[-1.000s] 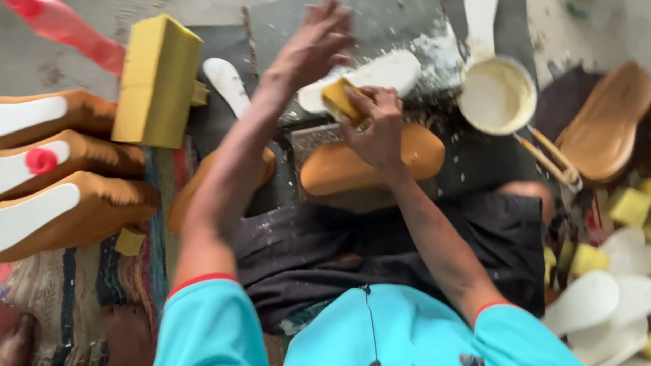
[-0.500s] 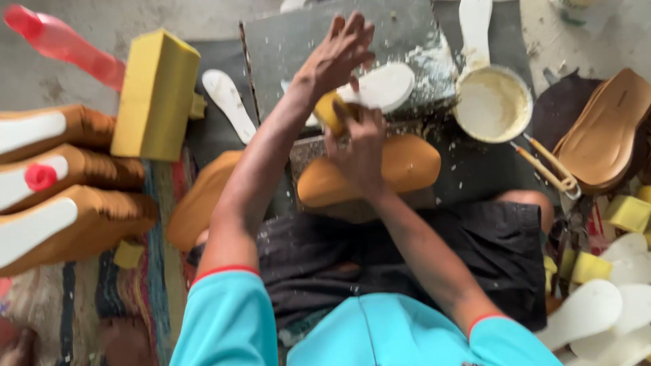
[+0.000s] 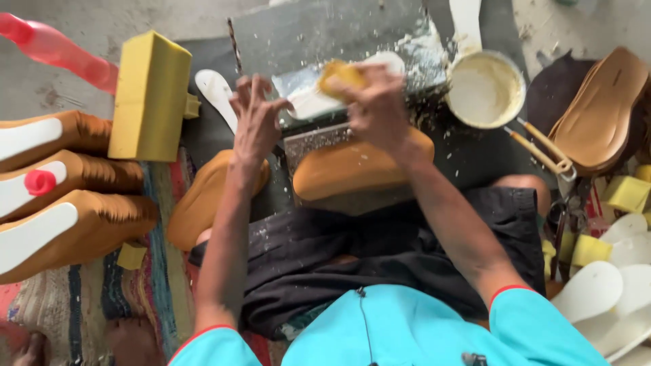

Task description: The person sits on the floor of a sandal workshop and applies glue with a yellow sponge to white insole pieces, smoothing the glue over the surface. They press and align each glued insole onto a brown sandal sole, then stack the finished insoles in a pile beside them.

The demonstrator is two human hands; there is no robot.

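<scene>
Two bare hands work over a dark grey slab (image 3: 325, 27) lying on the floor, seen from a camera looking straight down past a turquoise shirt and black shorts. The right hand (image 3: 376, 108) is closed around a small yellow sponge (image 3: 342, 73), pressing it onto a white shoe insole (image 3: 319, 95) that lies on the near part of the slab, smeared with whitish paste. The left hand (image 3: 254, 118) hovers just left of the insole with its fingers spread apart, holding nothing; whether the fingertips touch the insole's edge cannot be told.

Just below the right hand, a tan sole (image 3: 352, 169) rests on a grey block in front of the knees. Another tan sole (image 3: 203, 203) lies beside it, under the left forearm. A second white insole (image 3: 217, 95) sits left of the slab.

A round pan of cream-coloured paste (image 3: 485, 91) stands to the right of the slab. Further right lies a heap of brown soles (image 3: 603, 115), with white insoles and yellow sponge pieces below it.

At the far left are stacked tan soles (image 3: 61, 196), a tall yellow foam block (image 3: 149, 95) and a red bottle (image 3: 54, 47).
</scene>
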